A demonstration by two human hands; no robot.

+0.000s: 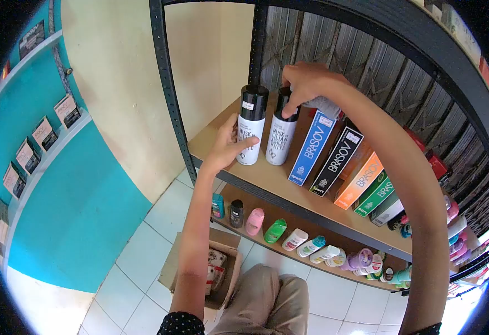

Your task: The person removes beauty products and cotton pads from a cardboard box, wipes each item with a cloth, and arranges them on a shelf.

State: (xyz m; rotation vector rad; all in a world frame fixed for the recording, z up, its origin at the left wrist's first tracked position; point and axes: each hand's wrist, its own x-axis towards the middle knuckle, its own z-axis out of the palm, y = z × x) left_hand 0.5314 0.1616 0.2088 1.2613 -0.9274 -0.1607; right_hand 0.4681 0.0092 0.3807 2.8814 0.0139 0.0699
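Note:
Two white spray cans with black caps stand side by side at the left end of the wooden shelf (211,139). My left hand (231,146) is wrapped round the left can (250,129), thumb across its front. Over the cap of the right can (278,139) reaches my right hand (306,89), its thumb and fingers on the cap; a grey cloth (324,105) is under this hand. To the right of the cans stand a blue BRASOV box (311,148) and a black BRASOV box (336,162).
Orange (359,181) and green boxes (374,194) stand farther right. Bottles, including a pink one (254,221), line the lower shelf. An open cardboard box (230,279) is on the tiled floor. Small boxes stand on the wall shelf (49,167) at left. A black upright (169,84) edges the rack.

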